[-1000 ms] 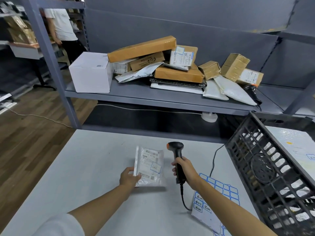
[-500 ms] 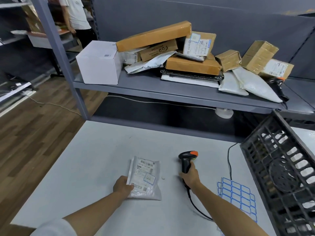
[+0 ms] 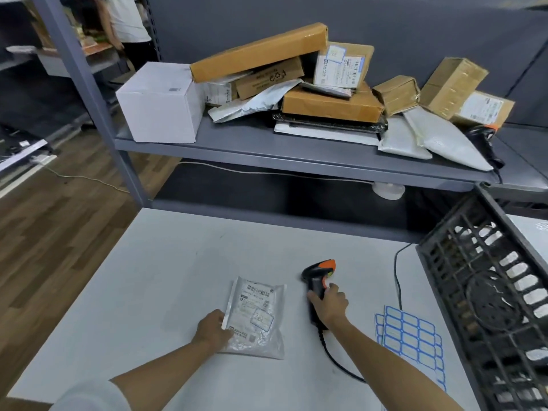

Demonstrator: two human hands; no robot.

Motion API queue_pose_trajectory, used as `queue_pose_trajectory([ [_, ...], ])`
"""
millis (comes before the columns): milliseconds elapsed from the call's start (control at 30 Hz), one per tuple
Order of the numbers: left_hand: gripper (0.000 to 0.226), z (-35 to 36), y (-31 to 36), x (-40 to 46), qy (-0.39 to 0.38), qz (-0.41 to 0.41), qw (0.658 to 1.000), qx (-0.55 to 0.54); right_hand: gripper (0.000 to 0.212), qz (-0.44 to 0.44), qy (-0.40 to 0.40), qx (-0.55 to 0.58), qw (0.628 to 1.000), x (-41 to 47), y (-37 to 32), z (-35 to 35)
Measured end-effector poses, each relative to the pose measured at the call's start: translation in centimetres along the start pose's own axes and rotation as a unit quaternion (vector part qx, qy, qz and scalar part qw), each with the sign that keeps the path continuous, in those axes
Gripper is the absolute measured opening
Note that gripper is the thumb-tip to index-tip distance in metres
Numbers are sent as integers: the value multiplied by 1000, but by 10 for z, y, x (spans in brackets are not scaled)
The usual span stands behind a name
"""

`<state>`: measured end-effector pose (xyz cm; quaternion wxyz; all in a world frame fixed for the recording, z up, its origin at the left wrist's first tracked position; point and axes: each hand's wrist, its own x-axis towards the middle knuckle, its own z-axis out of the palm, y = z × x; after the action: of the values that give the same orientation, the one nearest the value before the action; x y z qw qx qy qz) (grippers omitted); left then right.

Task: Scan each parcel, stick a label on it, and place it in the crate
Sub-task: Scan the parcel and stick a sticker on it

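Observation:
A small clear-plastic parcel [image 3: 256, 310] with a printed barcode label and a small blue-edged sticker lies flat on the white table [image 3: 148, 277]. My left hand [image 3: 212, 329] grips its lower left edge. To its right, the black and orange scanner [image 3: 318, 272] lies on the table, and my right hand [image 3: 329, 304] is wrapped around its handle. The sheets of blue-edged labels [image 3: 410, 336] lie right of the scanner. The black slatted crate [image 3: 480, 292] stands at the table's right side, with something white inside it.
A grey shelf [image 3: 267, 149] behind the table holds a white box [image 3: 160, 105] and a pile of cardboard boxes [image 3: 332, 105] and mailer bags, plus a second scanner [image 3: 483, 140]. The scanner's cable [image 3: 397, 277] runs along the crate. A person [image 3: 127, 22] stands far left.
My right hand has lowered the scanner from upright to lying on the table. My left hand has laid the parcel flat, slightly further left.

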<state>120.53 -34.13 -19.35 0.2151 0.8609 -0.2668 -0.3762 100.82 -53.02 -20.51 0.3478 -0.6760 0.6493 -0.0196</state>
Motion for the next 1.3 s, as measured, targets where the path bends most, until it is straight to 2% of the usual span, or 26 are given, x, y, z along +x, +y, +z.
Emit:
queue_pose_trajectory([
  [167,16,8,6,3,-19,16,999,43,50,87,137,38,986,-3,41,-38],
  [267,13,12,11,3,-19,16,998,58,47,175,176,22,968,-10,87,-64],
  [300,13,12,13,3,-16,20,998,60,48,205,172,14,963,-14,101,-71],
  [367,27,14,14,3,-8,24,997,66,55,257,150,-3,955,-24,127,-82],
  [433,20,14,16,3,2,26,998,60,68,288,135,-3,948,-32,147,-88],
  [500,24,12,17,3,7,23,998,54,74,298,128,-1,946,-37,161,-87],
  [633,49,7,17,2,11,21,998,53,69,298,123,-6,947,-43,168,-88],
  [1000,46,0,10,-6,8,15,999,44,51,300,115,78,944,-47,180,-98],
  [1067,47,-1,9,-7,13,13,999,40,60,320,114,102,935,-47,175,-101],
  [1200,46,-5,8,-8,21,14,999,38,100,358,87,76,926,-41,163,-101],
  [1300,45,-8,8,-9,20,13,999,40,105,376,82,66,921,-37,163,-100],
])
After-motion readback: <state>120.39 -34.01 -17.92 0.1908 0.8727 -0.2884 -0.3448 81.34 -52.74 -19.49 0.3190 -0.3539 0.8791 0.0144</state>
